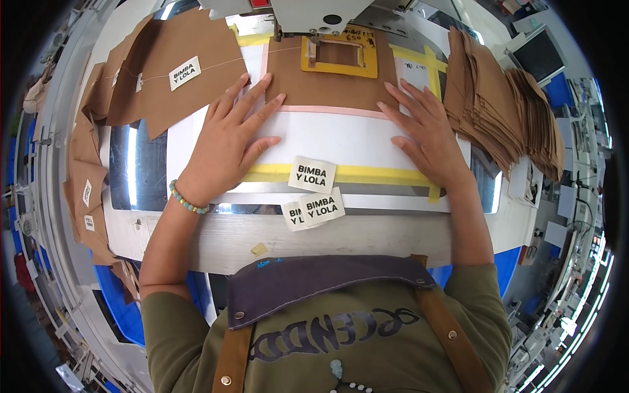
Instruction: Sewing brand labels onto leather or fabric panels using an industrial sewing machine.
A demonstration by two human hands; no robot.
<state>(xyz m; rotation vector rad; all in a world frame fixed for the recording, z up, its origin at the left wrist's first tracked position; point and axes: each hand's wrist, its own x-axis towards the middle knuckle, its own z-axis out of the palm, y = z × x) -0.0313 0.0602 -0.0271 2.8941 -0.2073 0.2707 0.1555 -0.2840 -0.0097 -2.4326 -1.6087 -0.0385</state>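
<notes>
A brown fabric panel [288, 84] lies flat under the head of a sewing machine [314, 16]. On its upper part rests a yellow frame [372, 62] with a rectangular window. My left hand [232, 131], fingers spread, lies at the panel's left edge. My right hand [429, 131], also with fingers apart, touches near its right edge. Neither hand grips anything. Close to me are several white labels with dark print, one label [312, 174] apart from an overlapping pair [322, 205].
At the left, brown panels [170, 46] hang together by a thread, some bearing white labels [185, 73]. A thick stack of brown panels [481, 105] stands at the right. Yellow tape [373, 174] crosses the white sheet [341, 141]. A monitor [537, 56] is beyond the stack.
</notes>
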